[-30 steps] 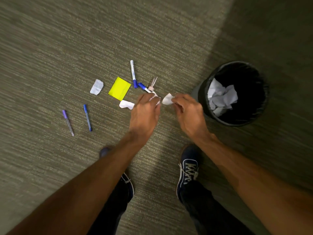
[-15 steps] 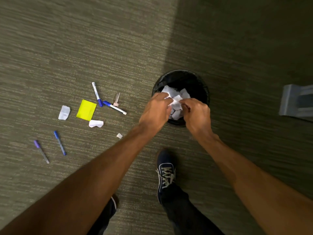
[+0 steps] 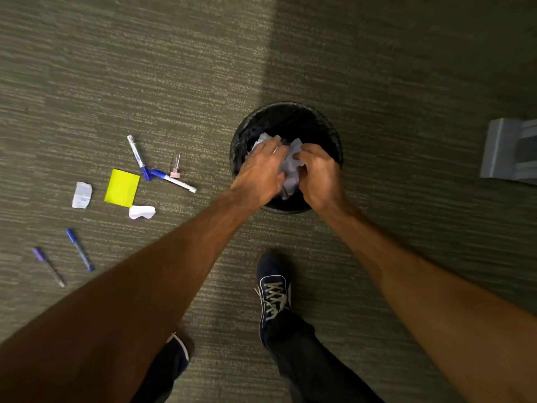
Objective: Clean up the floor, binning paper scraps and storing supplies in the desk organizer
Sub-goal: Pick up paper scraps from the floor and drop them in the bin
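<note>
On the carpet (image 3: 174,68) at far left lie a purple pen (image 3: 48,266) and a blue pen (image 3: 80,249), then a paper scrap (image 3: 82,194), a yellow sticky note (image 3: 122,187), a second scrap (image 3: 141,212) and two markers (image 3: 139,157). Over the black bin (image 3: 334,135), the left hand (image 3: 260,171) is spread loosely open above crumpled paper (image 3: 290,175); the right hand (image 3: 318,173) is curled, its grip unclear. A grey organizer (image 3: 508,152) sits far right.

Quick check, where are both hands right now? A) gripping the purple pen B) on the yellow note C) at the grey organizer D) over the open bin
D: the left hand and right hand sit over the black bin, with crumpled white paper showing between them.
</note>
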